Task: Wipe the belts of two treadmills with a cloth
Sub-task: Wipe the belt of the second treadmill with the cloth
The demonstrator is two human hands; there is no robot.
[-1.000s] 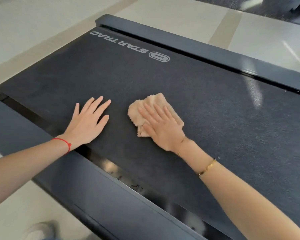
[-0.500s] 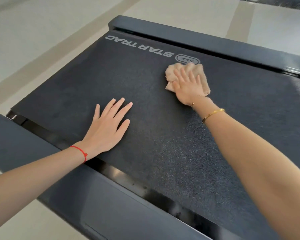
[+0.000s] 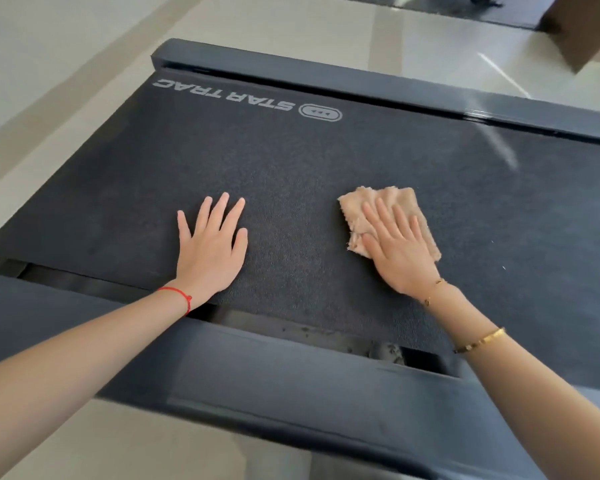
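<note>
We press cloth [image 3: 388, 216] flat under right hand [image 3: 400, 252], fingers [image 3: 383, 216] spread; left hand [image 3: 210, 252] braces on belt [image 3: 291, 161], fingers apart; risk: cloth bunches beneath fingertips, skipping belt past them

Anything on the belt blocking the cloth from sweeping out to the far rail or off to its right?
Nothing visible does. The right hand lies flat on the cloth, and the belt beyond it is bare up to the far rail. The left hand rests flat on the belt, apart on the other side.
</note>
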